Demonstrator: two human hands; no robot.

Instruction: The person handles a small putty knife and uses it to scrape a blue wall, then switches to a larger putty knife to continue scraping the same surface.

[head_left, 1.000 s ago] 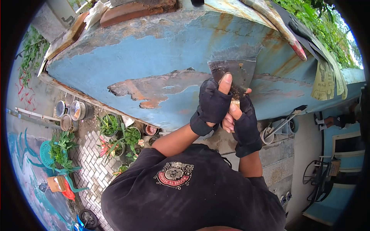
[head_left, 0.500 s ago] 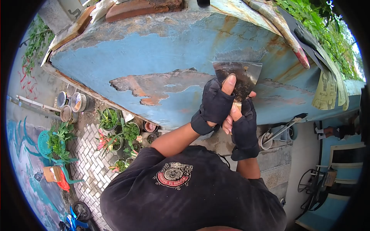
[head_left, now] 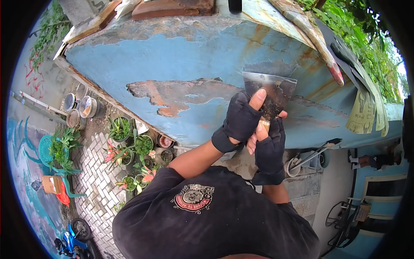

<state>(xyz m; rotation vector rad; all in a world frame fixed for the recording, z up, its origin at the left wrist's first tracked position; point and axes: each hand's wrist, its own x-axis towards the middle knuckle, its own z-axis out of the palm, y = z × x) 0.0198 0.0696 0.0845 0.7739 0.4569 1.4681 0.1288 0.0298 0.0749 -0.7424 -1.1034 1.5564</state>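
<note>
A wide-bladed paint scraper (head_left: pixel 280 91) lies with its blade edge toward a bare grey band on the blue-painted surface (head_left: pixel 181 60). Dark crumbs speckle the blade. My left hand (head_left: pixel 244 113), in a black fingerless glove, grips the scraper with its thumb along the lower blade. Just below, my gloved right hand (head_left: pixel 271 144) is closed round the short wooden handle (head_left: pixel 264 124), most of which is hidden by fingers. Left of the blade, a long peeled patch (head_left: pixel 172 95) shows grey and reddish brown under the blue paint.
Reddish-brown slabs (head_left: pixel 172 7) rest along the top edge. Sandpaper sheets (head_left: pixel 366 113) and a red-tipped wooden piece (head_left: pixel 334 73) hang at the right. Below are potted plants (head_left: pixel 142 144), paint buckets (head_left: pixel 88 106) and a bucket holding a long-handled tool (head_left: pixel 293 167). Another person (head_left: pixel 379 161) is at far right.
The scraper and both hands have come slightly down the blue surface, toward my body. Both hands keep their hold. The whole view has shifted a little.
</note>
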